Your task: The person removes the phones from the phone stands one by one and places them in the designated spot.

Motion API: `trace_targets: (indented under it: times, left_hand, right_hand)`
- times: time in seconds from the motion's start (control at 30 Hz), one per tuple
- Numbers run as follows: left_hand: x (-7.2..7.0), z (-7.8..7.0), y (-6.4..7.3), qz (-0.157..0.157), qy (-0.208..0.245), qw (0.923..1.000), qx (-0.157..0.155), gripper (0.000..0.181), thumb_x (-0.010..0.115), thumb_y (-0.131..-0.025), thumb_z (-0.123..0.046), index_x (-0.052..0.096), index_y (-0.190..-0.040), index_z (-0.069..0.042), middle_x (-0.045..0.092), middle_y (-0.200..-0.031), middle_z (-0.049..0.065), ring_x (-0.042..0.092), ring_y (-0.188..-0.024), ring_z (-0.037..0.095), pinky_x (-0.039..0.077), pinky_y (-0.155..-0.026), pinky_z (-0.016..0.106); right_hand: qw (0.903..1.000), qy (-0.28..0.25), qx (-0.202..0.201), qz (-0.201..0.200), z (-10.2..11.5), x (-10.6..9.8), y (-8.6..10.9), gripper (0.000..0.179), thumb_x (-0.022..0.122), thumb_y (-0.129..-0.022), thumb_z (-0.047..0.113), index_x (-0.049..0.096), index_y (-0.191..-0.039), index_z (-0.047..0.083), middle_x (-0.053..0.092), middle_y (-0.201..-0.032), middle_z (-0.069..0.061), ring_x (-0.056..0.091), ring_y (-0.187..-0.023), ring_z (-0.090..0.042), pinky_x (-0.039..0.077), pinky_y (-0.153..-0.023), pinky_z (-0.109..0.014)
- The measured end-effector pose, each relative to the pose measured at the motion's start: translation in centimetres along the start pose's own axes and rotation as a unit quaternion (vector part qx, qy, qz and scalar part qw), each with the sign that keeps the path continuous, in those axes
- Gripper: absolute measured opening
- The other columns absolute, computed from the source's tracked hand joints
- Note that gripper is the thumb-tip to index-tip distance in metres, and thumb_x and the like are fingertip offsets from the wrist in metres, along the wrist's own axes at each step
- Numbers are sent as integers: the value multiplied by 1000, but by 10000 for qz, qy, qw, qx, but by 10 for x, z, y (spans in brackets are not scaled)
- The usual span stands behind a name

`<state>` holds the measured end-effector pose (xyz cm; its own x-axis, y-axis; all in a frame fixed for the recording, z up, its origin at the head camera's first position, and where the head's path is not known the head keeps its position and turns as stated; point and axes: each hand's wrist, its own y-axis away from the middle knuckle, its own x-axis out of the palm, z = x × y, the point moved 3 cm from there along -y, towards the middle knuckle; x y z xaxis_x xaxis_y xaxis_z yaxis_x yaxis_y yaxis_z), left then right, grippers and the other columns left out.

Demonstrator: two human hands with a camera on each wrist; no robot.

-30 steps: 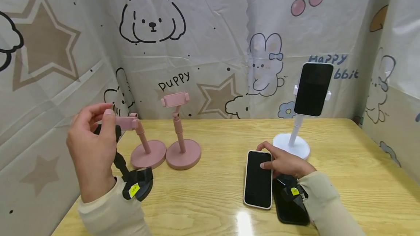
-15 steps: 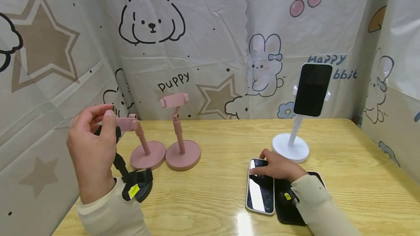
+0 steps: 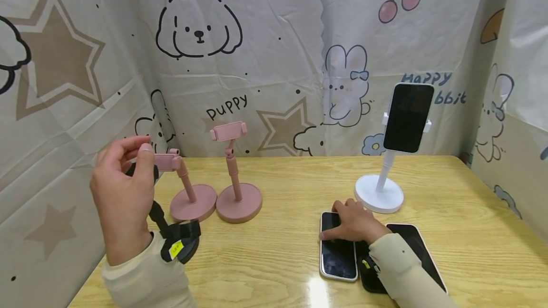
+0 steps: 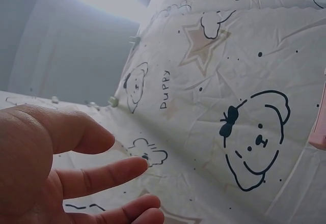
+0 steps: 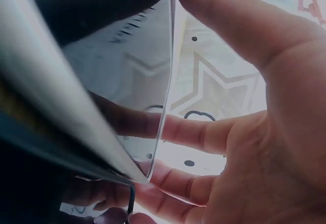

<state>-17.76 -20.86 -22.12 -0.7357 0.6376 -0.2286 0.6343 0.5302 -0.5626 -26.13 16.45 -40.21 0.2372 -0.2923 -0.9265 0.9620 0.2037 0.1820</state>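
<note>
My right hand [image 3: 355, 220] grips a white-edged phone [image 3: 338, 258] lying screen up on the table, thumb at its left edge and fingers over the far end. In the right wrist view, the thumb [image 5: 229, 10] meets the phone's edge and the fingers reach behind it. Under the right wrist lies a black phone [image 3: 371, 277]; another dark phone [image 3: 421, 251] shows beyond the sleeve, which partly hides both. My left hand [image 3: 122, 189] is raised at the left with fingers loosely bent, holding nothing, in front of a mostly hidden black stand [image 3: 158, 215].
A white phone stand [image 3: 378, 194] holds an upright phone [image 3: 408, 118] at the back right. Two pink phone stands, one in the middle [image 3: 239, 203] and one further left [image 3: 192, 203], stand side by side. A printed curtain [image 3: 257, 37] closes the back and sides.
My right hand has shifted slightly nearer and left, its thumb moving from the screen to the phone's left edge. The white-edged phone has slid a little nearer. The left hand has hardly moved.
</note>
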Motion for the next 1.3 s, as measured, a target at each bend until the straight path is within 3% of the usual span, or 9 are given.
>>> trace_targets:
  times: [0.17, 0.33, 0.53, 0.77, 1.03, 1.3]
  left_hand:
    - [1, -1, 1, 19, -15, 10000, -8, 32, 53, -97, -31, 67, -117, -12, 56, -114, 1, 47, -115, 16, 37, -97, 37]
    - [2, 0, 1, 60, -16, 10000, -73, 32, 52, -96, -32, 67, -117, -12, 56, -113, 0, 47, -116, 18, 37, -97, 40]
    - [1, 1, 1, 90, -3, 9999, -82, 32, 52, -96, -32, 68, -117, -12, 56, -110, -1, 48, -113, 17, 37, -96, 38]
    - [-1, 4, 0, 80, 21, 9998, -167, 31, 53, -97, -31, 68, -118, -15, 56, -114, 0, 47, -115, 17, 36, -100, 38]
    - [-2, 6, -2, 77, 19, 9999, -127, 31, 53, -97, -31, 68, -118, -14, 56, -112, -3, 48, -114, 17, 35, -100, 35]
    - [-4, 5, -1, 77, 105, 9998, -133, 30, 53, -97, -30, 68, -117, -14, 57, -114, 1, 48, -115, 17, 35, -101, 38]
  right_hand:
    - [9999, 130, -32, 98, 5, 3, 3, 75, 75, -65, 68, 59, -114, 14, 50, -103, -9, 44, -95, -28, 39, -82, -53]
    - [9994, 327, 62, 123, 13, 7, 6, 87, 74, -60, 74, 57, -116, 10, 50, -108, -13, 44, -98, -31, 39, -83, -57]
    - [9984, 472, 91, 294, 17, 6, 11, 96, 80, -60, 66, 51, -129, 5, 47, -117, -18, 45, -104, -35, 38, -86, -61]
    - [9979, 475, 32, 442, 13, 1, 13, 95, 83, -59, 62, 51, -128, 4, 48, -119, -18, 46, -105, -34, 40, -84, -60]
    - [9978, 270, -149, 593, 8, -3, 14, 71, 87, -61, 51, 52, -116, 24, 48, -108, -8, 45, -94, -27, 42, -77, -53]
    - [9958, 125, -147, 893, -1, -5, 15, 65, 90, -60, 40, 53, -110, 23, 45, -105, -6, 43, -96, -26, 45, -74, -47]
